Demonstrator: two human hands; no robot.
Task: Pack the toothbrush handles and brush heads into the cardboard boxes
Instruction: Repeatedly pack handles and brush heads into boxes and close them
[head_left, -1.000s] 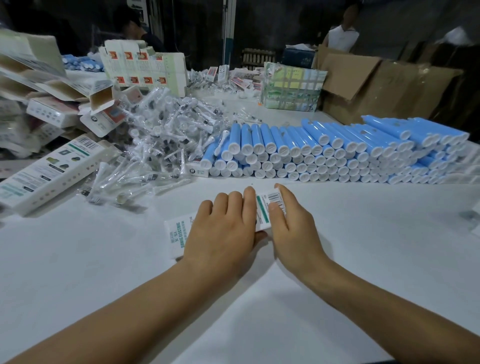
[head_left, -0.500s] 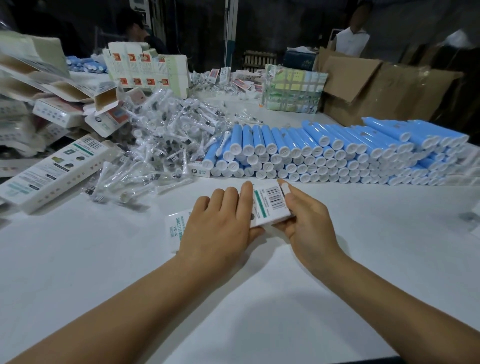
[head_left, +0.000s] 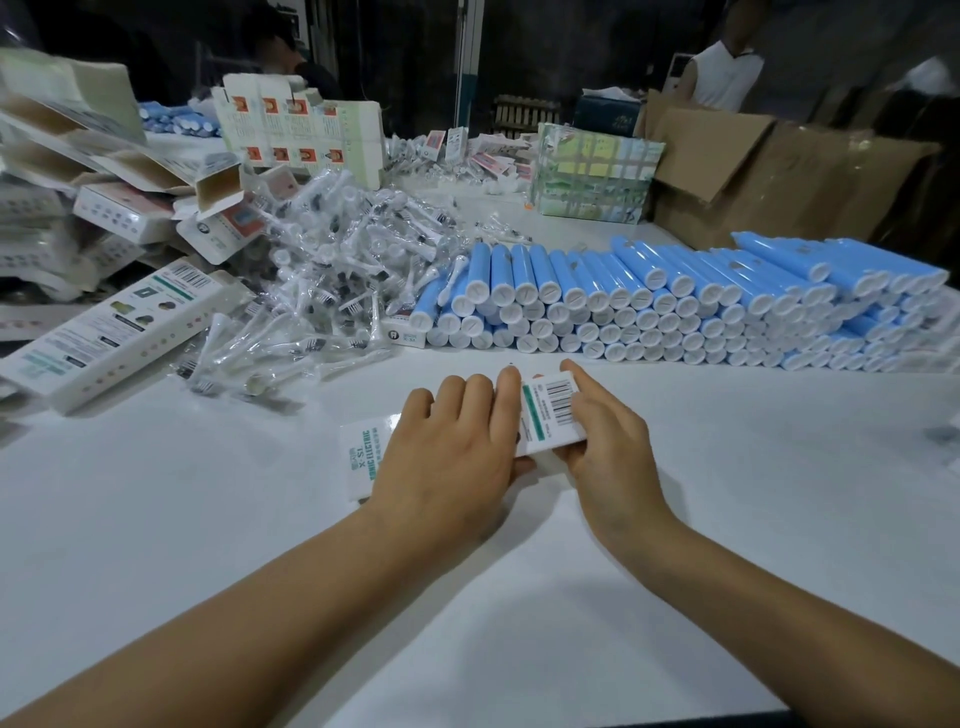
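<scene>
A long white cardboard box (head_left: 548, 415) with green print and a barcode lies on the white table (head_left: 208, 519) in front of me. My left hand (head_left: 452, 452) rests flat over its middle, fingers together. My right hand (head_left: 608, 441) grips its right end, thumb under, fingers along the far side; that end is lifted slightly. Beyond, blue toothbrush handles (head_left: 675, 301) with white caps are stacked in a long row. To their left sits a heap of brush heads (head_left: 322, 280) in clear wrappers.
A closed white box (head_left: 114, 332) lies at the left, with a pile of open empty boxes (head_left: 104, 171) behind it. Printed cartons (head_left: 301, 130) and a green package (head_left: 592, 176) stand at the back, brown cardboard cases (head_left: 779, 176) at back right. A person (head_left: 727, 73) stands beyond.
My right hand has slid from the table onto the box's right end and taken hold of it, raising that end a little. My left hand stayed pressed on the box.
</scene>
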